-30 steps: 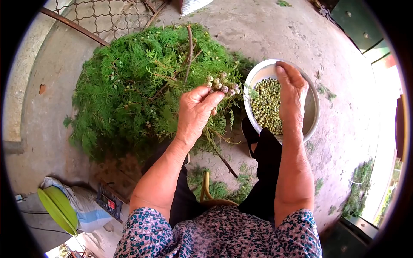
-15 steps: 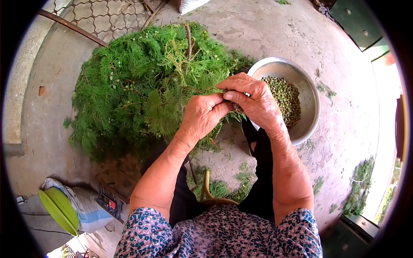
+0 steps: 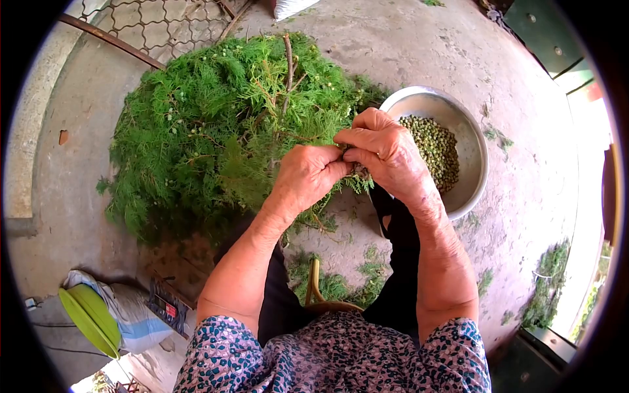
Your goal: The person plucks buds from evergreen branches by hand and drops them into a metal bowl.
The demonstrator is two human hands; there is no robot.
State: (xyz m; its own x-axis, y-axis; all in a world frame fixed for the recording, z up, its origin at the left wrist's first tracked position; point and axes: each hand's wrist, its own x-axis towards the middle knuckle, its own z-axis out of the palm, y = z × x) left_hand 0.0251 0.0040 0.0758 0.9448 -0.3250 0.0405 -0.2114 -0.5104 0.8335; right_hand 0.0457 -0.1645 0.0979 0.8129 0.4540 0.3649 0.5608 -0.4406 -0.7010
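Observation:
My left hand (image 3: 306, 175) is closed in a pinch, its thumb and forefinger meeting the other hand's fingertips. It appears to grip an evergreen sprig (image 3: 356, 183), whose feathery green tip shows just below the fingers. Opposite it, my right hand (image 3: 392, 154) is also pinched, with a small dark bit at its fingertips too hidden to name. Behind and left of both hands spreads a large heap of evergreen branches (image 3: 196, 137). Beside my right hand a metal bowl (image 3: 473, 154) stands on the floor, partly filled with small green cones (image 3: 435, 149).
A bare woody stem (image 3: 288, 65) sticks up from the heap. Wire mesh (image 3: 167, 26) lies at the back left. A lime-green basin (image 3: 88, 321) and a sack (image 3: 139, 324) are at lower left. Scattered greenery (image 3: 549, 281) lies on the concrete floor at right.
My right hand has shifted slightly, its fingers curling and knuckles rising while the fingertips stay against my left hand. My left hand, the heap and the bowl stay about where they were.

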